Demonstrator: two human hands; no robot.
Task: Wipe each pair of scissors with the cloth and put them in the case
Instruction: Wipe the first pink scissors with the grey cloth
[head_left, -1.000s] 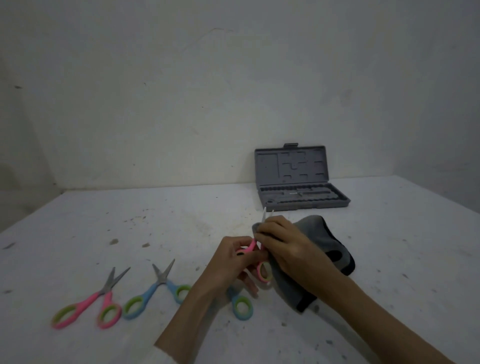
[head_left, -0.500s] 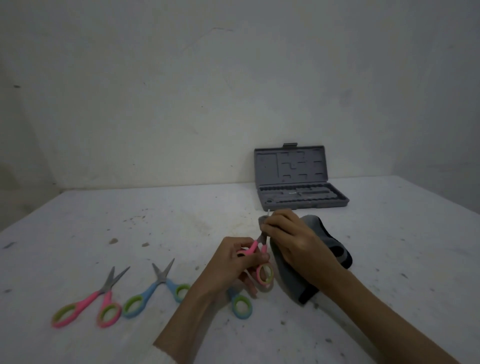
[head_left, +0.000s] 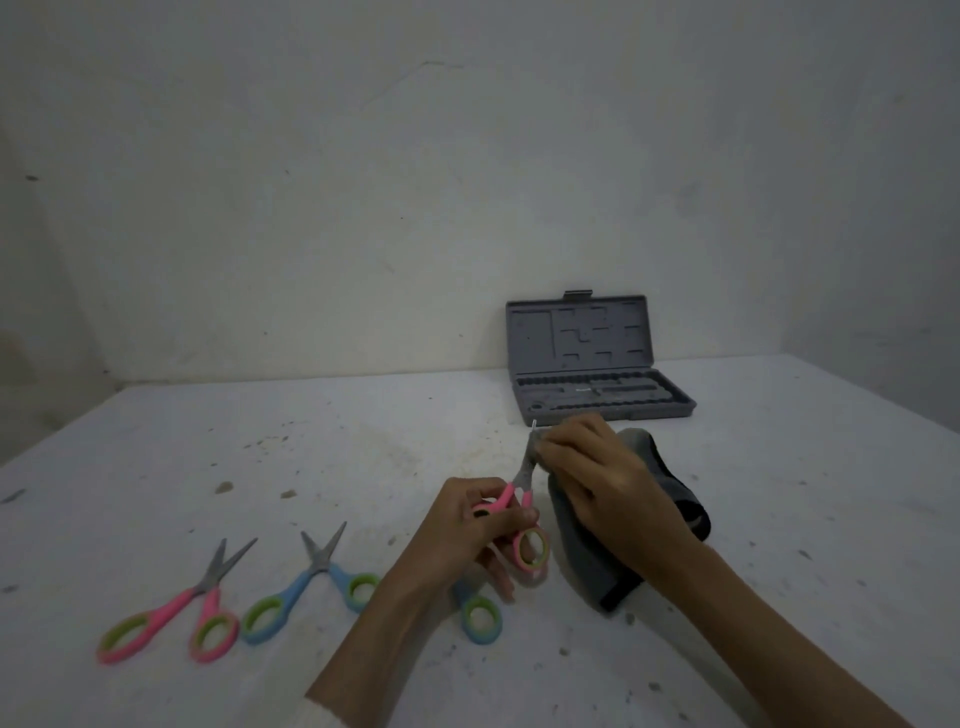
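pink-handled metal scissors (head_left: 519, 499) held up over the white desk (head_left: 311, 452) | left hand (head_left: 467, 535) grip pinching the handles | right hand (head_left: 608, 483) grip pinching grey cloth (head_left: 587, 566) on blades | open grey plastic case (head_left: 597, 384) behind

Two bare arms reach over the white table (head_left: 208, 467). The left hand (head_left: 462, 530) and the right hand (head_left: 602, 483) have no gloves, no rings and no watch. Both wrists are bare too. The forearms are long and thin, with nothing on them. Low down at the near edge of the table, by the left elbow, a small bit of white sleeve (head_left: 327, 719) peeks in. The right arm shows no sleeve.
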